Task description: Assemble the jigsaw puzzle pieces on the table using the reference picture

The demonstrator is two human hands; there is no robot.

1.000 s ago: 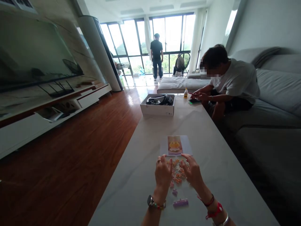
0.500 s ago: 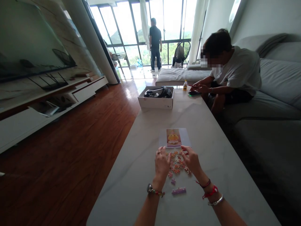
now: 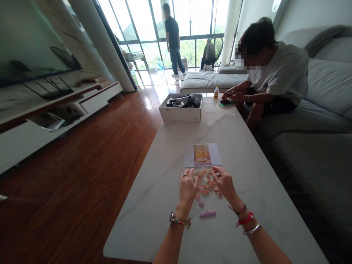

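Observation:
Loose jigsaw puzzle pieces (image 3: 205, 187), mostly orange and pink, lie in a pile on the table between my hands. My left hand (image 3: 188, 185) rests along the pile's left side with its fingers apart. On the right, my right hand (image 3: 223, 182) reaches over the pile's edge, fingers spread and nothing visible in them. A strip of joined purple pieces (image 3: 207, 214) lies nearer to me, with a single purple piece (image 3: 201, 204) just beyond it. Behind the pile is a paper sheet (image 3: 216, 154) with a printed picture (image 3: 201, 155) of a yellow figure.
A white box (image 3: 180, 114) holding a black headset (image 3: 183, 101) stands farther up the marble table (image 3: 154, 183). Beyond it are a small yellow bottle (image 3: 216, 92) and a phone (image 3: 227, 103). One person (image 3: 286, 69) sits on the sofa at right; another (image 3: 173, 40) is by the windows.
The view has tilted slightly downward, so things appear higher. Both hands stay beside the puzzle pieces with little movement. The person by the windows has stepped left and turned.

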